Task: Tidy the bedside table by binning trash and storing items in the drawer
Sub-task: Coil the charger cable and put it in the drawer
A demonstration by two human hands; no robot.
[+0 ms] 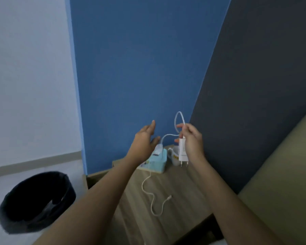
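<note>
Your right hand (190, 142) fingers close on the white charger (183, 153), long axis vertical, prongs down. Your left hand (145, 144) fingers spread, cable (153, 197) trailing onto the desk (175, 218).

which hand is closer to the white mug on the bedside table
The right hand. It holds the white charger directly in front of the mug, overlapping it in view. The left hand hovers open further left, above the tissue box.
</note>
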